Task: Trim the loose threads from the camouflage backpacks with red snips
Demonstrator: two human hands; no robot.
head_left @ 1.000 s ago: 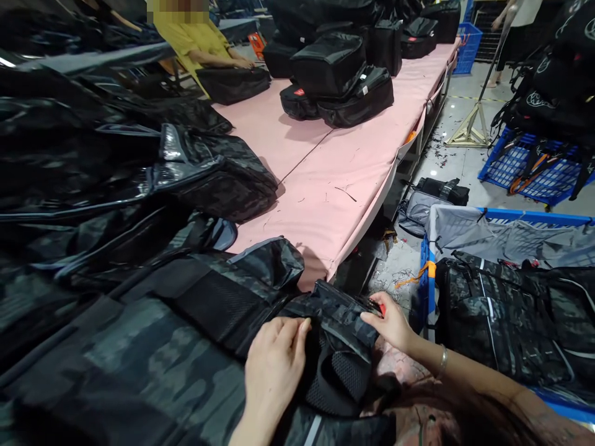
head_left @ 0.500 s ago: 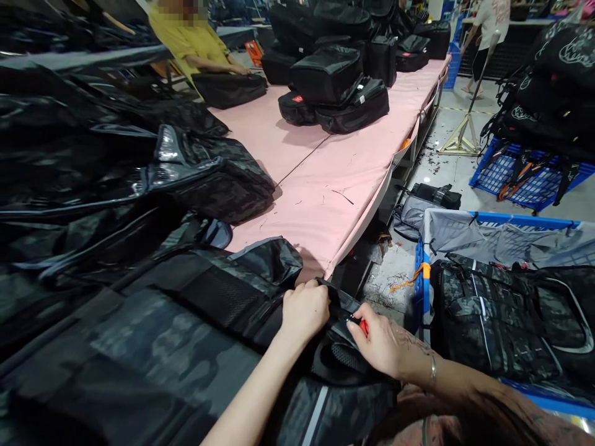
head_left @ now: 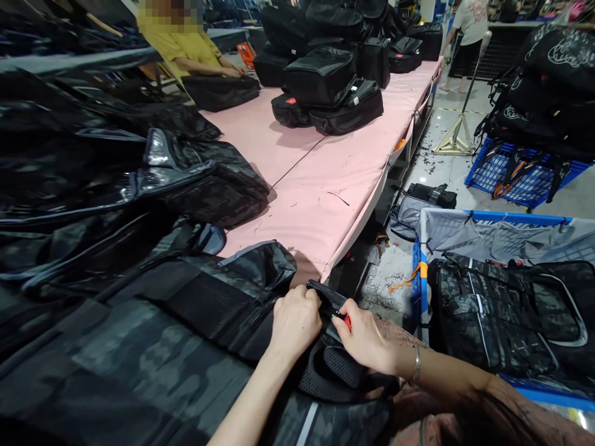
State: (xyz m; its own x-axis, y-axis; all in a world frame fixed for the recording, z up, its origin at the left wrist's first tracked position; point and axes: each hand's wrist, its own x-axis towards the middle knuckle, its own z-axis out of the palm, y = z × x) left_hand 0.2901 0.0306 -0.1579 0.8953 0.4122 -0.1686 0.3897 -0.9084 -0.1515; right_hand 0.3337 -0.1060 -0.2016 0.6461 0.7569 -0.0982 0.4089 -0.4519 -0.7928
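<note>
Saw a pink-covered table (head_left: 307, 186) with loose threads on top, plus dark scraps (head_left: 430, 155) on the floor beyond. Noted a person in yellow (head_left: 195, 52) at the far side, touching a flat black case (head_left: 220, 93). Found the camouflage backpack (head_left: 171, 347) at the table's near end, front upward, mesh and straps toward the hands. Saw left hand (head_left: 296, 319) curled shut on its edge, fingertips hidden; right hand (head_left: 367, 334) closed around a small red item (head_left: 348, 322), right beside the left. Judged the backpack to be mid-handling, with work at that edge unfinished; could not tell how much was done or left. Saw more camouflage bags (head_left: 209, 186) heaped on the left, some gaping with shiny linings; could not judge their stage. Logged a large blue crate (head_left: 520, 218) at right, draped inside with grey cloth, holding camouflage packs (head_left: 493, 310) laid flat. Noted a farther blue crate (head_left: 509, 183), piled above its rim with black bags (head_left: 553, 105), straps hanging over the side. Saw black cases (head_left: 320, 74) stacked farther along the table; could not see inside.
</note>
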